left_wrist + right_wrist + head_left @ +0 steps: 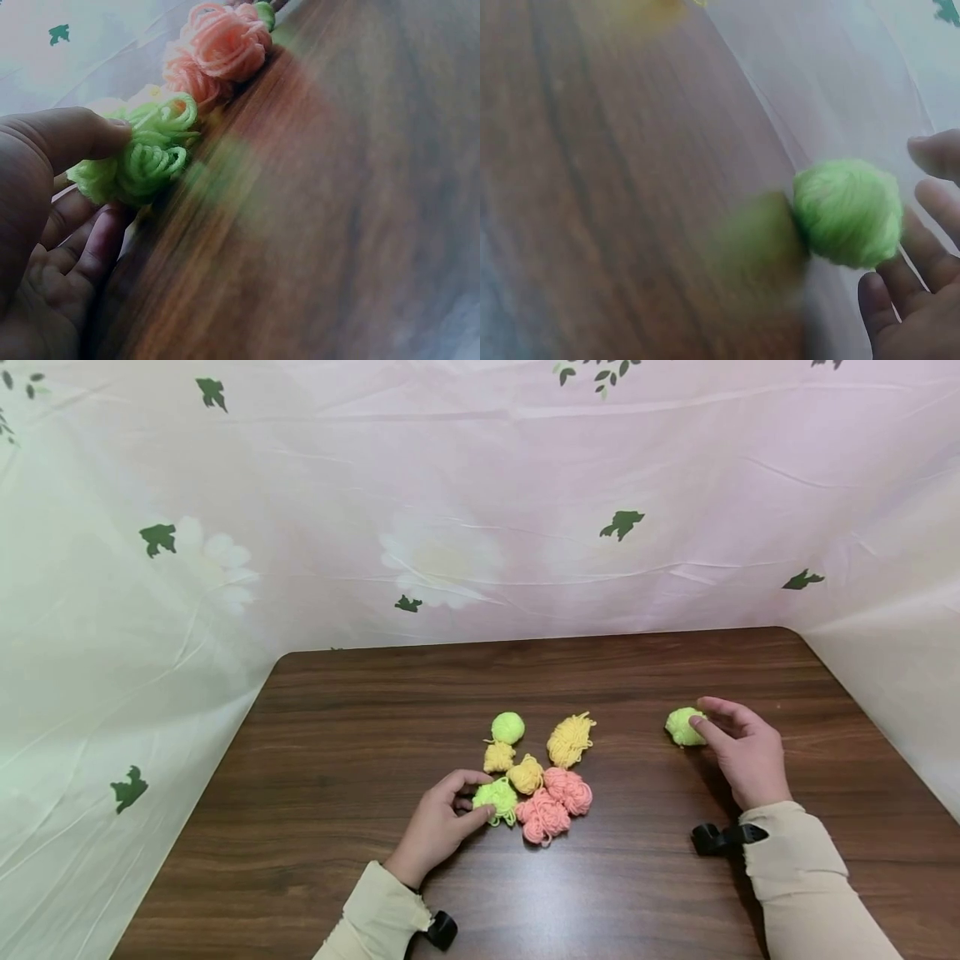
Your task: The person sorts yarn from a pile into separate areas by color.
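Observation:
My left hand (441, 820) pinches a lime-green yarn ball (497, 799) between thumb and fingers; its loose loops show in the left wrist view. Right beside it are two coral-pink yarn balls (545, 818) and a small yellow yarn ball (527, 774). Far to the right, my right hand (746, 760) is at another lime-green yarn ball (684, 727). In the right wrist view this rounder ball (849, 213) sits on the table in front of the spread fingers, with the thumb (937, 155) apart from it.
Behind the left hand lie another green yarn ball (507, 727), a second small yellow ball (498, 757) and a longer yellow yarn bundle (571, 740). All rest on a brown wood-grain table (360, 718). A pale leaf-print cloth (487, 485) hangs behind and beside it.

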`<state>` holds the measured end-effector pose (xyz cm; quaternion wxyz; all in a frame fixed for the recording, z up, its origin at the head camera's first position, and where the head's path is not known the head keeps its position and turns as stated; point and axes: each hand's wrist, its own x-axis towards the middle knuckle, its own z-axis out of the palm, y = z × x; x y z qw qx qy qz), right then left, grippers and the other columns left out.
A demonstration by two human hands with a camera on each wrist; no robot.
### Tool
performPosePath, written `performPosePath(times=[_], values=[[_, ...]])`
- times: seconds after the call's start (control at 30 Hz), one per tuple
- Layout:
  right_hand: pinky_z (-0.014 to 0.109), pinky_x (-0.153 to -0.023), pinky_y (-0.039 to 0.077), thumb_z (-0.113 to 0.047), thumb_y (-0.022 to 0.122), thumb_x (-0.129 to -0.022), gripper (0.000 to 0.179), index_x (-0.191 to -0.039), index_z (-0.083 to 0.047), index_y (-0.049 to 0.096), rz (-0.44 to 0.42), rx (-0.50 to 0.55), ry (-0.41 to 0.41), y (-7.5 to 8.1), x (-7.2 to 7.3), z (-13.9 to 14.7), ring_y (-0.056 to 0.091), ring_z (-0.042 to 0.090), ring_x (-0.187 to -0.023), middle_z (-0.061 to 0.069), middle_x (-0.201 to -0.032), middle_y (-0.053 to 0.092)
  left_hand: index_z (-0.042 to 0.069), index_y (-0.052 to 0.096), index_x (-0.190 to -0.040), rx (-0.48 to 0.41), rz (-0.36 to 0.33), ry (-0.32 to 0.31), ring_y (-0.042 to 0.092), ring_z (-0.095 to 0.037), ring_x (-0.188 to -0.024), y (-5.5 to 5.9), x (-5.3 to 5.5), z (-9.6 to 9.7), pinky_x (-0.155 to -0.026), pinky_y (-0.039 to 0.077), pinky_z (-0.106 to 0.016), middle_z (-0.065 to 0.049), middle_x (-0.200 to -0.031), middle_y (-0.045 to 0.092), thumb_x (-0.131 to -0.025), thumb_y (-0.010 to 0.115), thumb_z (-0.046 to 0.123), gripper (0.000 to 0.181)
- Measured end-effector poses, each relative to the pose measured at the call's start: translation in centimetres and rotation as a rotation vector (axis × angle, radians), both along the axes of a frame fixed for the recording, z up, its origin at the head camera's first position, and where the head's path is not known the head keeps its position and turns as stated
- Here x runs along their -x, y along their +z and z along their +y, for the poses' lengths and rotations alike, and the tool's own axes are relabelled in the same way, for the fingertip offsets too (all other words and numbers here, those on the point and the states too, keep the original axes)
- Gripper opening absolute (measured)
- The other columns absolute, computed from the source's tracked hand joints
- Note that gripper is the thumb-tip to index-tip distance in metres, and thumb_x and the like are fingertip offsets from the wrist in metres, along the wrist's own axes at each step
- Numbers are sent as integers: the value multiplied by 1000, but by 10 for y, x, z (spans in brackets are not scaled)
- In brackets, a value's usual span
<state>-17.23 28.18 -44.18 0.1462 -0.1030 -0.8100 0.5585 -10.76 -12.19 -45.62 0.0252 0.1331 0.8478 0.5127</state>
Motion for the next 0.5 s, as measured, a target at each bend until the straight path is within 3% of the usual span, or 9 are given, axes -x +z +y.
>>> performPosePath(times=[0.5], values=[[9,-72,42,-24,71,-83,42,-122,-11,60,68,-21,19,30,-8,-18,56,8,-101,-3,-119,62,28,60,-112,7,1,-5,57,-10,-84,0,0,1,-72,50,-26,9,-104,58,-82,72,25,32]])
